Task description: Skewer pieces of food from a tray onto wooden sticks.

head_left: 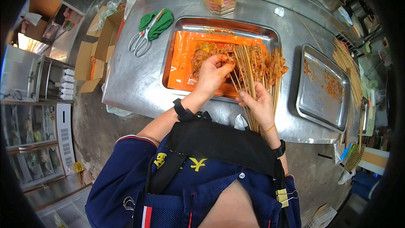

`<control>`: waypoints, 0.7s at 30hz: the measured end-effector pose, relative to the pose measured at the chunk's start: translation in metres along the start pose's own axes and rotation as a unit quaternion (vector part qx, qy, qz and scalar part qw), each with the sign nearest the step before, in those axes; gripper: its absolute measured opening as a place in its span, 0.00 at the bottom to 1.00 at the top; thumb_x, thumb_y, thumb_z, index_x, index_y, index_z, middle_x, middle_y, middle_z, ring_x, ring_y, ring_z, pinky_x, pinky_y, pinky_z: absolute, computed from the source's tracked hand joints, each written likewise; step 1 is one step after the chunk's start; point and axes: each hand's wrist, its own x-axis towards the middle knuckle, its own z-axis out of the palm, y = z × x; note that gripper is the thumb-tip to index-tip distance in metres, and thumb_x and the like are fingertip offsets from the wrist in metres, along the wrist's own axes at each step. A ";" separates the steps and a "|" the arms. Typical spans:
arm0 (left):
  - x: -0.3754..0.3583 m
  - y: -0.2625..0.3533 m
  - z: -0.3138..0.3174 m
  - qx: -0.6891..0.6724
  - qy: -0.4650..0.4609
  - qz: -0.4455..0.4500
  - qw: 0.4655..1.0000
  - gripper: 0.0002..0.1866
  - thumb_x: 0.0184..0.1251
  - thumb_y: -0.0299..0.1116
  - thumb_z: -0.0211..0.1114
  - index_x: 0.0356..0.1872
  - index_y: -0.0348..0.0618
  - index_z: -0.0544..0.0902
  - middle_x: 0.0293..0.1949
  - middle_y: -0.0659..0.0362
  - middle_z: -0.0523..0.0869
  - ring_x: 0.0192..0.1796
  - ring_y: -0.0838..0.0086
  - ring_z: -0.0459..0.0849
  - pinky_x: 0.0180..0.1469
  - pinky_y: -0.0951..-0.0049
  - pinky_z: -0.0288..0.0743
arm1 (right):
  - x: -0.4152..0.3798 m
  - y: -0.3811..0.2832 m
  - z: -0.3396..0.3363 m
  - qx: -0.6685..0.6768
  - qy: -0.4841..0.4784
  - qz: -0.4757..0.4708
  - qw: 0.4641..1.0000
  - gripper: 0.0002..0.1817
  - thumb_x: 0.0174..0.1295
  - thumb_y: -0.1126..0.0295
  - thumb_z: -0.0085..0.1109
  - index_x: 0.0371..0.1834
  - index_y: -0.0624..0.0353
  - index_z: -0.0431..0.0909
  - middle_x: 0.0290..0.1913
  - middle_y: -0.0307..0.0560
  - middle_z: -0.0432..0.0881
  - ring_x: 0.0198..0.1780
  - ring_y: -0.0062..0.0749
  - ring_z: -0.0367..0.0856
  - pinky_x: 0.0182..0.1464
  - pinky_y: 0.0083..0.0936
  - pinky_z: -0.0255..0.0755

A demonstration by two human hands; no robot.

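Note:
My left hand is closed in a pinch over the steel tray, with sauce on its fingertips and a piece of red marinated meat between them. My right hand is wrapped round a bunch of bamboo skewers at the tray's near side. One thin skewer slants up from it towards the pinched meat. An orange plastic bag lies opened flat in the tray with more marinated meat on it. Loaded meat skewers rest along the tray's right side.
Scissors lie by a green cloth on the left. A clear container stands behind the tray. To the right are a second, sauce-stained tray and many bare bamboo skewers. Cardboard boxes stand off the table's left edge.

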 end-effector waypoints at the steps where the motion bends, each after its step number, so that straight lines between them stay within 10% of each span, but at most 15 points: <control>1: 0.000 0.000 0.001 -0.002 0.003 0.002 1.000 0.09 0.58 0.32 0.65 0.37 0.40 0.79 0.27 0.66 0.80 0.23 0.86 0.73 0.24 0.87 0.65 | 0.000 0.001 0.000 0.003 -0.001 0.000 1.000 0.11 0.58 0.75 0.57 0.43 0.64 0.70 0.35 0.40 0.78 0.33 0.22 0.80 0.33 0.15 0.74; 21: -0.003 0.003 0.012 0.048 0.055 0.104 0.992 0.18 0.59 0.25 0.58 0.51 0.39 0.69 0.35 0.58 0.81 0.29 0.82 0.79 0.24 0.86 0.72 | 0.002 0.003 -0.003 0.006 -0.015 0.022 1.000 0.06 0.60 0.74 0.54 0.38 0.64 0.71 0.33 0.42 0.79 0.33 0.21 0.80 0.33 0.15 0.75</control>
